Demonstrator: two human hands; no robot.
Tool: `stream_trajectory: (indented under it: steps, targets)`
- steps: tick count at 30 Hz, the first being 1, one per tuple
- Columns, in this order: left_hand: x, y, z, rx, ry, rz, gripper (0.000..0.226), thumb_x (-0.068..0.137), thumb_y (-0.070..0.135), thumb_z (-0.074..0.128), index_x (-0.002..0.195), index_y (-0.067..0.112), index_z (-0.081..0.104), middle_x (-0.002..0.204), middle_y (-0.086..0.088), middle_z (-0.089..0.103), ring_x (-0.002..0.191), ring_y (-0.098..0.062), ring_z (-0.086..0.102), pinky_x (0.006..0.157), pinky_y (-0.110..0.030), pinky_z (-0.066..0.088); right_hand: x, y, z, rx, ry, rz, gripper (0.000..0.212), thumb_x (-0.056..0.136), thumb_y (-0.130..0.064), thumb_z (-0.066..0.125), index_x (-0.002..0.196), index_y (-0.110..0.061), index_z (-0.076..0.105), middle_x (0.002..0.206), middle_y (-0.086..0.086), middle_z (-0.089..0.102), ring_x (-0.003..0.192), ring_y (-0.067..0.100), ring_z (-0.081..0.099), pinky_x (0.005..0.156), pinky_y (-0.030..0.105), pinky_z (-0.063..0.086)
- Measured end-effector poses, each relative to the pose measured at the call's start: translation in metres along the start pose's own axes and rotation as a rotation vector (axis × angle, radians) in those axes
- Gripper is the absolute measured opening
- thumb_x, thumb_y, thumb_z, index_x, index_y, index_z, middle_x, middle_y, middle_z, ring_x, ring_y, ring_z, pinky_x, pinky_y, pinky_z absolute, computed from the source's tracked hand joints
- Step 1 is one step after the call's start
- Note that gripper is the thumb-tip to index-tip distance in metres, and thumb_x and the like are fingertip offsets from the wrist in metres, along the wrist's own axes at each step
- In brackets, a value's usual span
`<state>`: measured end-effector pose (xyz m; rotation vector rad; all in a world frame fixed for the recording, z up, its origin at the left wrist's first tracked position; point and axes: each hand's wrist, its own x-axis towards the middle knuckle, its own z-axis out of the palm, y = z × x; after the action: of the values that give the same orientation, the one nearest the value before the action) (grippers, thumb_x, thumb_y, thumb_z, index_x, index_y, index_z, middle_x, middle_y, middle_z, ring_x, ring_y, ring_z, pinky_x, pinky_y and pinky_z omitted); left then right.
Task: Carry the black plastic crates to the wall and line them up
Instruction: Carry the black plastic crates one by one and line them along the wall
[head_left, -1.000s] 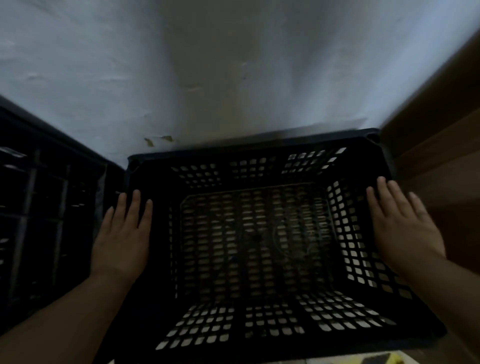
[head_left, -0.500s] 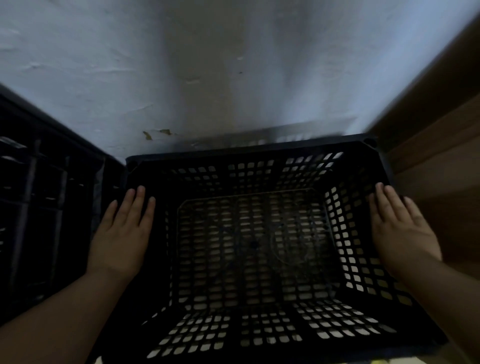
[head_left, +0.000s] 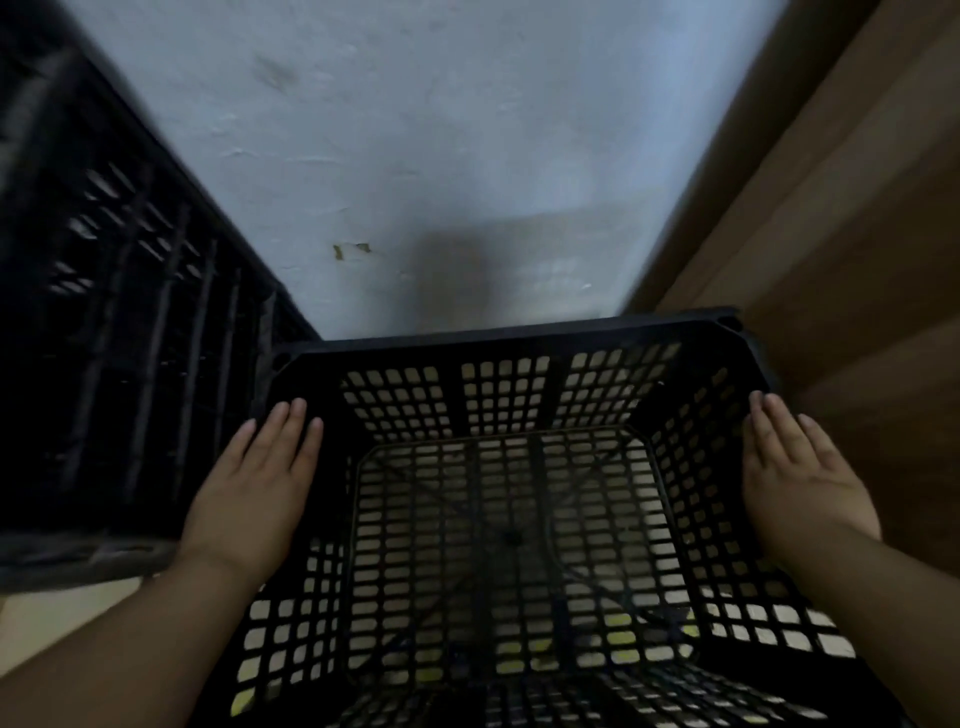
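Note:
An empty black plastic crate with lattice walls and floor sits in front of me, its far rim close against the pale wall. My left hand lies along the crate's left rim, fingers straight and together. On the right rim my right hand is placed the same way. Both thumbs are hidden. A second black crate stands beside it on the left, also at the wall, and looks taller from here.
A brown wooden panel rises on the right, close to the crate's right side. Pale floor shows at the lower left, and something yellow shows through the crate's lattice floor.
The crate and both hands sit lower in the view and more of the wall shows above. The hands keep their places on the two side rims.

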<state>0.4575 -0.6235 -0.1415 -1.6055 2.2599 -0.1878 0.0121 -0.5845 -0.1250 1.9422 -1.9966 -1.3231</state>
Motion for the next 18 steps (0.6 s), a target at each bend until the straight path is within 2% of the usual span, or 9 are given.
stream_trajectory:
  steps: [3,6,7,8,10,11,15,16,18]
  targets:
    - [-0.057,0.015,-0.011,0.049,0.055,0.039,0.083,0.060,-0.004,0.065,0.136,0.001,0.032,0.146,-0.018,0.019,0.135,-0.027,0.033,0.114,-0.032,-0.018,-0.069,0.005,0.007,-0.054,-0.084,0.016,0.057,0.096,-0.023,0.013,0.125,-0.002,-0.032,0.122,0.021,-0.050,0.073,0.037,-0.069,0.066,0.039,-0.046]
    - [-0.094,0.022,-0.025,0.021,0.064,0.045,0.083,0.055,-0.004,0.068,0.134,-0.001,0.040,0.144,-0.019,0.023,0.132,-0.030,0.039,0.114,-0.033,-0.015,-0.110,0.010,0.012,-0.006,-0.120,0.029,0.057,0.097,-0.023,0.016,0.125,-0.002,-0.029,0.129,0.022,-0.044,0.072,0.036,-0.069,0.066,0.040,-0.045]
    - [-0.106,0.023,-0.033,0.025,0.041,0.044,0.085,0.062,-0.002,0.065,0.139,0.002,0.031,0.147,-0.018,0.014,0.137,-0.028,0.029,0.112,-0.033,-0.021,-0.122,0.012,0.012,0.002,-0.128,0.032,0.057,0.097,-0.022,0.016,0.126,-0.002,-0.028,0.130,0.022,-0.043,0.072,0.036,-0.068,0.066,0.040,-0.045]
    - [-0.116,0.023,-0.042,0.018,0.079,0.038,0.085,0.072,0.002,0.057,0.144,0.007,0.012,0.149,-0.016,-0.002,0.142,-0.024,0.010,0.106,-0.033,-0.031,-0.133,0.014,0.011,0.011,-0.130,0.030,0.057,0.097,-0.021,0.017,0.128,-0.002,-0.027,0.130,0.022,-0.043,0.074,0.036,-0.068,0.065,0.040,-0.045]
    - [-0.141,0.025,-0.055,0.082,0.058,0.028,0.079,0.085,0.006,0.037,0.137,0.011,-0.023,0.142,-0.013,-0.031,0.136,-0.019,-0.022,0.090,-0.033,-0.043,-0.160,0.015,0.013,0.029,-0.123,0.043,0.058,0.097,-0.019,0.018,0.132,0.000,-0.024,0.131,0.021,-0.042,0.077,0.036,-0.067,0.067,0.040,-0.045]
    - [-0.154,0.027,-0.060,0.102,0.002,0.028,0.077,0.087,0.005,0.032,0.133,0.011,-0.030,0.138,-0.012,-0.037,0.133,-0.019,-0.029,0.085,-0.033,-0.045,-0.174,0.014,0.014,0.041,-0.119,0.054,0.057,0.096,-0.019,0.018,0.132,0.000,-0.023,0.132,0.021,-0.042,0.076,0.036,-0.068,0.069,0.041,-0.044]
    - [-0.208,0.023,-0.095,0.146,-0.086,0.012,0.078,0.090,0.006,0.031,0.127,0.008,-0.038,0.132,-0.013,-0.046,0.128,-0.020,-0.037,0.079,-0.033,-0.046,-0.233,0.014,0.012,0.022,-0.090,0.073,0.058,0.096,-0.021,0.020,0.135,0.000,-0.018,0.133,0.020,-0.039,0.071,0.037,-0.068,0.066,0.042,-0.046]
    - [-0.223,0.022,-0.107,0.157,-0.091,-0.005,0.078,0.091,0.006,0.031,0.128,0.008,-0.037,0.133,-0.012,-0.045,0.127,-0.020,-0.037,0.079,-0.033,-0.045,-0.249,0.015,0.009,0.018,-0.066,0.080,0.059,0.096,-0.021,0.020,0.138,0.001,-0.015,0.132,0.021,-0.038,0.076,0.037,-0.068,0.064,0.042,-0.046]
    - [-0.254,0.016,-0.132,0.171,-0.090,-0.030,0.077,0.091,0.005,0.031,0.129,0.008,-0.036,0.135,-0.012,-0.043,0.127,-0.020,-0.037,0.080,-0.033,-0.043,-0.282,0.021,0.000,0.020,-0.038,0.093,0.059,0.096,-0.022,0.019,0.143,-0.001,-0.009,0.132,0.020,-0.037,0.103,0.037,-0.059,0.061,0.041,-0.047]
